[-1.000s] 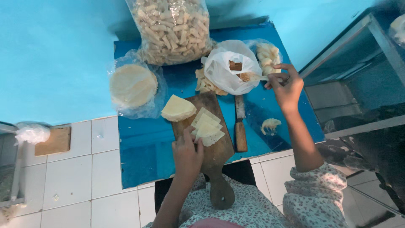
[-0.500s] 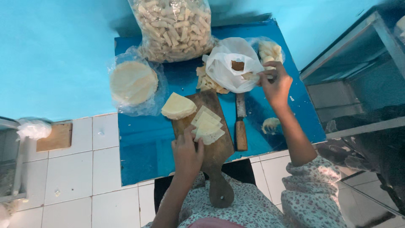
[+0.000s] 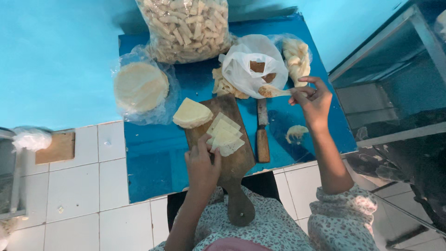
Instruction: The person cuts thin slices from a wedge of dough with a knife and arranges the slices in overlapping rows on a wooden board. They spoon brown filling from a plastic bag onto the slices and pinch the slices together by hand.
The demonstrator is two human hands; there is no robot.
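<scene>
My left hand (image 3: 202, 165) rests on a wooden cutting board (image 3: 234, 162), its fingertips touching a small stack of thin pale dough squares (image 3: 225, 135). My right hand (image 3: 312, 100) holds a white spoon (image 3: 272, 91) with brownish filling on it, just outside the mouth of a white plastic bag (image 3: 248, 69) that contains brown filling. A folded wedge of dough sheets (image 3: 191, 113) lies at the board's far left corner. A wooden-handled knife (image 3: 263, 132) lies right of the board.
A blue table (image 3: 148, 158) holds a big clear bag of rolled pieces (image 3: 186, 28), a bagged round stack of wrappers (image 3: 141, 87), another bag of rolls (image 3: 297, 58) and one rolled piece (image 3: 296, 132). A metal-framed glass cabinet (image 3: 395, 79) stands right. White tiled floor (image 3: 79, 204) lies left.
My right hand drew back out of the white bag toward me with the spoon, which now carries filling. My left hand stays on the dough squares.
</scene>
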